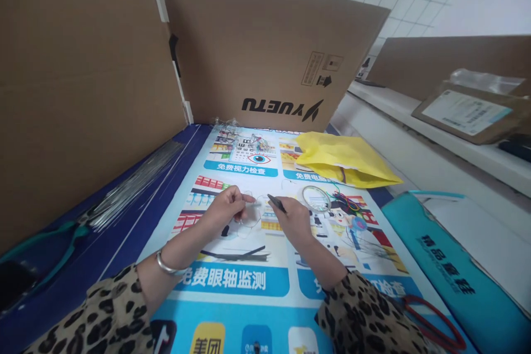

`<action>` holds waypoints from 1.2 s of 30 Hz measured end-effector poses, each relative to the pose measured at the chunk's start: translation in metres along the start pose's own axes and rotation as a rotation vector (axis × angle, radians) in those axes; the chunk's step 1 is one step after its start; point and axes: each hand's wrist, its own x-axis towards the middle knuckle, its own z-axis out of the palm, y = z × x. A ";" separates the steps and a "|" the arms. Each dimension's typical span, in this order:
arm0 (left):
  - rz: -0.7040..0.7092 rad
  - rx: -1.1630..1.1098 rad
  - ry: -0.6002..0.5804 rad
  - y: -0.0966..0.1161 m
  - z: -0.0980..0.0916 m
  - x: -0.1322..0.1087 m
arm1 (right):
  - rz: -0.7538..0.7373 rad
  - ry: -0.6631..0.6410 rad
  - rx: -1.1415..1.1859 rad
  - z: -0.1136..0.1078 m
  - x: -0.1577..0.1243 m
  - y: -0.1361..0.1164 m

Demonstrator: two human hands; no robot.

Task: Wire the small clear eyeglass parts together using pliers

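My left hand [226, 209] pinches a pair of clear, thin-framed glasses [249, 215] above a printed poster mat [232, 282]. My right hand [295, 217] is closed round a small dark tool [276, 202], its tip close to the glasses' bridge. Both wrists come out of leopard-print sleeves, and a silver bangle [166, 265] sits on the left wrist. A dark temple arm [236, 256] lies on the mat below the glasses.
A yellow bag [344, 160] lies behind my hands. A round clear ring [316, 198] and coloured wires [346, 202] sit to the right. Metal rods [133, 188] and teal pliers [53, 243] lie at left. Cardboard walls [265, 50] enclose the back. A teal pouch [448, 265] lies right.
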 end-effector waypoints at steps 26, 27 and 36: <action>0.009 0.033 0.007 -0.004 0.011 -0.006 | -0.089 0.034 -0.127 -0.001 -0.002 -0.003; 0.010 0.031 0.011 -0.004 0.011 -0.006 | -0.091 0.025 -0.129 -0.001 -0.002 -0.003; 0.021 0.071 0.006 -0.004 0.010 -0.004 | -0.070 -0.019 -0.068 -0.002 -0.001 -0.006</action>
